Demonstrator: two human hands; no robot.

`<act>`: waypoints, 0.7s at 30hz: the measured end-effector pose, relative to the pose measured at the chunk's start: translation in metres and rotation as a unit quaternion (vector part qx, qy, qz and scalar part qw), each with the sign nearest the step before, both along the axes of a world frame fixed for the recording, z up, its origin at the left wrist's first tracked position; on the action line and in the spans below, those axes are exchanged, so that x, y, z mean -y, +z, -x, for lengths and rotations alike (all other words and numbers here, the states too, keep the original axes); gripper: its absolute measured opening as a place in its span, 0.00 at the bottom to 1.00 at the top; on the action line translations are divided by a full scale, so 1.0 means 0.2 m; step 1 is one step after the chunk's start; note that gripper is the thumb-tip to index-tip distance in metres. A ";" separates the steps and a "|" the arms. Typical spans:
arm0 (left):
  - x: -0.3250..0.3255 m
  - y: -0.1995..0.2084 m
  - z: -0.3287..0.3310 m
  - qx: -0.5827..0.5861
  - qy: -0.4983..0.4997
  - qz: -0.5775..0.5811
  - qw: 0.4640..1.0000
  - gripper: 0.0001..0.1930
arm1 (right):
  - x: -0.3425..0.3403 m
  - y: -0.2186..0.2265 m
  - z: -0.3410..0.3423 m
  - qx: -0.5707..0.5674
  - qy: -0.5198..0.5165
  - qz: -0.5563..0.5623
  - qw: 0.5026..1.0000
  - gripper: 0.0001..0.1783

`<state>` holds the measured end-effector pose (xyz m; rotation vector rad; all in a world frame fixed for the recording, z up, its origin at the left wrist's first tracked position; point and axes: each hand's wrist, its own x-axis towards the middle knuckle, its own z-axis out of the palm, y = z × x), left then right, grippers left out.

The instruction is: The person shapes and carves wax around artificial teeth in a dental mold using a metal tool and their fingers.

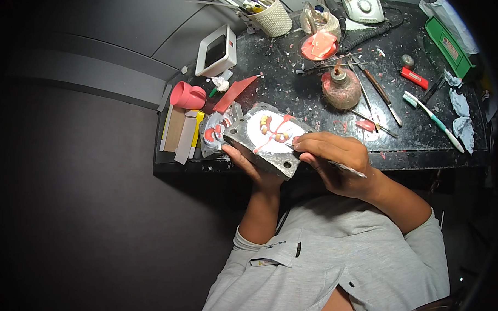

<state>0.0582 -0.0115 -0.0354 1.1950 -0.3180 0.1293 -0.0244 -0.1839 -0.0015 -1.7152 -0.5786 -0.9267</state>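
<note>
The flask [270, 138] is held over the desk [424, 141] edge, clasped from below in the left hand [255, 169]; a tool [345, 168] is pinched in the right hand [337, 158], its tip at the wax.

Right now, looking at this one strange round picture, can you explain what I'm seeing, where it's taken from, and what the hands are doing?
There is no machine here, only a person's two bare hands. The picture comes from a wide camera worn on the person's head, looking down, so straight edges bend near the rim and the forearms enter from below.

The left hand holds up a grey metal mould block with white plaster inside and pink wax set with small teeth. The right hand holds a thin metal tool with its fingers resting on the mould.

On the dark, speckled workbench lie a second mould half, a pink cup, a round reddish burner, several long hand tools, a toothbrush and a cream mesh pot of pens.
</note>
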 end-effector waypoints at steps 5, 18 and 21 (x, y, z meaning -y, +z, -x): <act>-0.03 -0.07 -0.03 0.044 0.045 -0.093 0.994 0.52 | 0.00 0.00 0.00 0.006 0.000 -0.005 1.000 0.08; 0.00 -0.03 -0.01 0.075 0.072 -0.148 0.984 0.52 | 0.00 0.00 0.00 -0.005 0.005 -0.005 1.000 0.07; 0.00 0.01 -0.01 -0.022 -0.026 0.035 0.999 0.52 | 0.00 -0.01 0.00 -0.004 -0.002 -0.009 1.000 0.07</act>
